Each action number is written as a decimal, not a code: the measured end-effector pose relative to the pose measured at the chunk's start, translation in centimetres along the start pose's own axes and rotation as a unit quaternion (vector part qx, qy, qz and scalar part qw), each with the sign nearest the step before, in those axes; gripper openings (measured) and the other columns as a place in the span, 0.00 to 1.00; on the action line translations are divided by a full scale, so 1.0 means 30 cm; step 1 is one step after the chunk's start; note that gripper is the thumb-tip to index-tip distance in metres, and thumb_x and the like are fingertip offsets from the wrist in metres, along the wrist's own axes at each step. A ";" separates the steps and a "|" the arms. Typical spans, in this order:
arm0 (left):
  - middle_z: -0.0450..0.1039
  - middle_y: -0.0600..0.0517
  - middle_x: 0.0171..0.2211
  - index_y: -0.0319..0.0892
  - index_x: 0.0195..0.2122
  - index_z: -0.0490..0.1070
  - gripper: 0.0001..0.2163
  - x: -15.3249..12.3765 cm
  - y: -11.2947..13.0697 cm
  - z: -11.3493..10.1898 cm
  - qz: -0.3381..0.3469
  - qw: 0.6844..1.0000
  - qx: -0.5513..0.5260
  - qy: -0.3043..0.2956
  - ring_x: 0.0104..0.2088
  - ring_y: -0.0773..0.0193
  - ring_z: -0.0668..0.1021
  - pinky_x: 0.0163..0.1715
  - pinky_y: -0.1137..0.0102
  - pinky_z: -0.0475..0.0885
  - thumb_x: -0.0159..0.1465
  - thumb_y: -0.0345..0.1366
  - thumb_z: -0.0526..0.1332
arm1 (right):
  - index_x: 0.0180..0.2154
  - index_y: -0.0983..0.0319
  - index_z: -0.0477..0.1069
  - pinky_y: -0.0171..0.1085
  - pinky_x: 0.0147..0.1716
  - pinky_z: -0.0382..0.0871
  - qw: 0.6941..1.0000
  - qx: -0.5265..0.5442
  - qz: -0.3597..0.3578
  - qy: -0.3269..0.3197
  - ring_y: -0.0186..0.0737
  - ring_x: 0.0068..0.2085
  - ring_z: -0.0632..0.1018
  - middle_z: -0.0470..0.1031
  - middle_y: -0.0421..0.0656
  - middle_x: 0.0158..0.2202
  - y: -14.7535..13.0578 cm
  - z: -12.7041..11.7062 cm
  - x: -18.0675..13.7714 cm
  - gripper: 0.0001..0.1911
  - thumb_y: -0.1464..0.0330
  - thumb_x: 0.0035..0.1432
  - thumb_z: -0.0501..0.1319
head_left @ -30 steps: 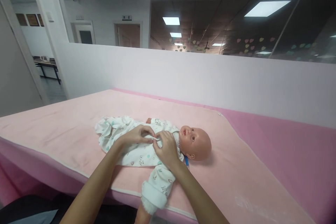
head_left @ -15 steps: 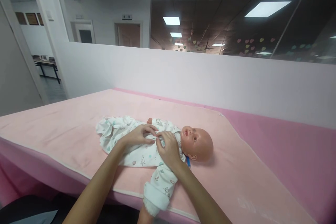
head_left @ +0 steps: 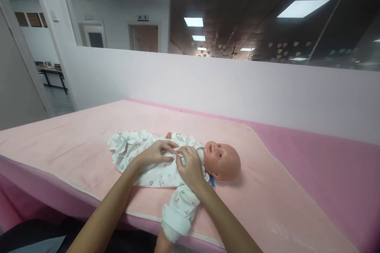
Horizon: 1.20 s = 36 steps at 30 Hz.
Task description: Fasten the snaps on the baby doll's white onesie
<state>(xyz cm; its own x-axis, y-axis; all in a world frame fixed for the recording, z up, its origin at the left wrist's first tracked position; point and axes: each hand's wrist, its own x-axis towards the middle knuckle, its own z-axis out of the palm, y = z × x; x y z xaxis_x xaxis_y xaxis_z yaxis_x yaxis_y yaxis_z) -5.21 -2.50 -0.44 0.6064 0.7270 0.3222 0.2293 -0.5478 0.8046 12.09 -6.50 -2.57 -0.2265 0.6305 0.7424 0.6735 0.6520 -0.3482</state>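
Observation:
A baby doll (head_left: 224, 161) lies on its back on the pink blanket (head_left: 74, 142), head to the right. It wears a white printed romper (head_left: 160, 176). My left hand (head_left: 156, 153) and my right hand (head_left: 188, 166) meet over the doll's chest. Both pinch the front of the romper there, fingers curled on the cloth. One sleeve (head_left: 178, 213) hangs toward the near edge of the bed, and a small doll hand (head_left: 168, 135) shows on the far side.
The bed's darker pink cover (head_left: 326, 166) shows to the right of the blanket. A white partition wall (head_left: 237, 87) runs behind the bed, with glass above it. A doorway and a desk (head_left: 50, 72) are at far left.
Both hands stay on the doll's chest. The fingertips have shifted slightly on the cloth, and the view has moved a little.

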 end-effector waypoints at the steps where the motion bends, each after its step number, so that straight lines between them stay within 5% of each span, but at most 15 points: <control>1: 0.68 0.45 0.48 0.42 0.35 0.76 0.10 -0.001 0.002 0.000 0.001 1.000 -0.004 -0.001 0.47 0.57 0.71 0.48 0.64 0.64 0.50 0.33 0.65 | 0.31 0.60 0.67 0.37 0.38 0.61 1.000 -0.004 0.002 0.000 0.38 0.38 0.69 0.70 0.42 0.35 0.000 0.000 0.000 0.05 0.73 0.52 0.53; 36: 0.68 0.45 0.47 0.42 0.36 0.76 0.11 -0.001 0.010 0.000 -0.009 0.998 -0.060 -0.022 0.49 0.55 0.69 0.48 0.63 0.65 0.51 0.33 0.65 | 0.32 0.61 0.64 0.37 0.35 0.61 0.999 -0.032 -0.020 0.013 0.38 0.35 0.69 0.69 0.42 0.32 -0.006 -0.005 -0.011 0.04 0.71 0.52 0.52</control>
<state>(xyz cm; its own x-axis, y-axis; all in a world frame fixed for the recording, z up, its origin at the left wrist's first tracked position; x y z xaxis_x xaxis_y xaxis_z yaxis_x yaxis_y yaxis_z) -5.17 -2.69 -0.22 0.6367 0.7161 0.2861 0.1504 -0.4792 0.8647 12.16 -6.88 -2.65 -0.2368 0.5931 0.7695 0.7087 0.6472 -0.2808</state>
